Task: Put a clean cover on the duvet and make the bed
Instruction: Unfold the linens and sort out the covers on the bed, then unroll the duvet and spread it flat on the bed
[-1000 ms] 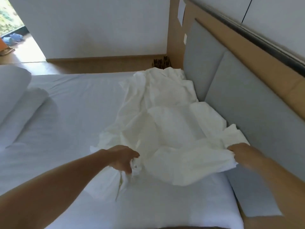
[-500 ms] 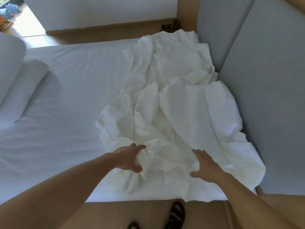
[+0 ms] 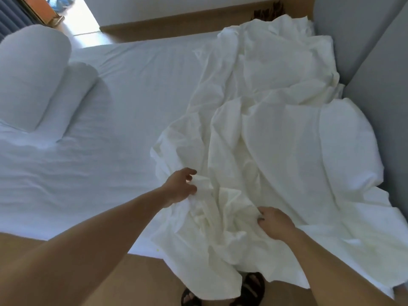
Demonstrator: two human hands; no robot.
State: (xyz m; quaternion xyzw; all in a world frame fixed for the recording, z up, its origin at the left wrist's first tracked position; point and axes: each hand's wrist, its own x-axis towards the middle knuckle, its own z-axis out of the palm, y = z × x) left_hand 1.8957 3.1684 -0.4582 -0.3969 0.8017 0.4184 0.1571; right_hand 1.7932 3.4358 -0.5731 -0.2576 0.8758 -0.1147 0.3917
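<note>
The crumpled white duvet cover [image 3: 276, 133] lies on the bed [image 3: 132, 107] against the grey headboard [image 3: 364, 51], its near end spilling over the bed's edge. The left hand [image 3: 178, 187] pinches a fold of it, and the right hand [image 3: 276, 224] has its fingers [image 3: 261, 220] curled into the cloth.

One crumpled cream-white cloth duvet cover [image 3: 276, 140]. One wide white-sheeted bed [image 3: 132, 107]. Two plump white pillows, one pillow [image 3: 33, 74] and a second pillow [image 3: 75, 96]. Two bare hands, left hand [image 3: 178, 186] and right hand [image 3: 276, 224]. Two black strapped sandals, left sandal [image 3: 189, 298] and right sandal [image 3: 254, 288]. Two grey padded headboard panels, far panel [image 3: 348, 29] and near panel [image 3: 388, 96]
</note>
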